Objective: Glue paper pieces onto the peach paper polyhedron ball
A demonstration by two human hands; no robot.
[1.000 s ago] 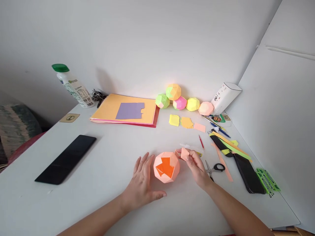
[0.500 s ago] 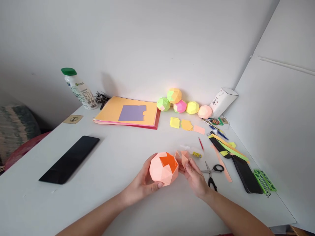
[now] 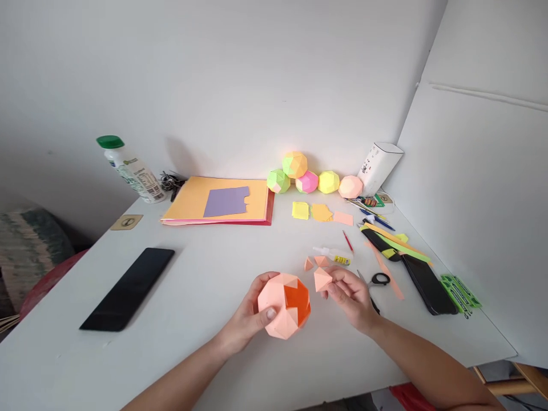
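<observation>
My left hand [image 3: 252, 314] is closed around a peach paper ball [image 3: 274, 302] made of folded facets. A jagged opening on the ball's right side shows its orange inside. To the right, my right hand [image 3: 353, 294] pinches a small peach folded paper piece [image 3: 322, 279], held apart from the ball. Two more small folded pieces, one at the left [image 3: 309, 264] and one at the right [image 3: 321, 261], lie on the table just behind it. A glue tube [image 3: 338, 257] with a yellow label rests beyond my right fingers. Scissors [image 3: 379, 279] lie partly hidden behind my right hand.
Several finished paper balls [image 3: 307, 181] stand against the wall. At the back left are a stack of coloured paper [image 3: 192, 197] and a bottle [image 3: 139, 180]. A black tablet-like slab [image 3: 128, 290] lies left; a phone [image 3: 428, 284] and paper strips [image 3: 400, 242] lie right.
My right hand has lifted one folded piece clear of the other two, which now lie on the table. My left hand has turned the ball, its thumb now higher on it.
</observation>
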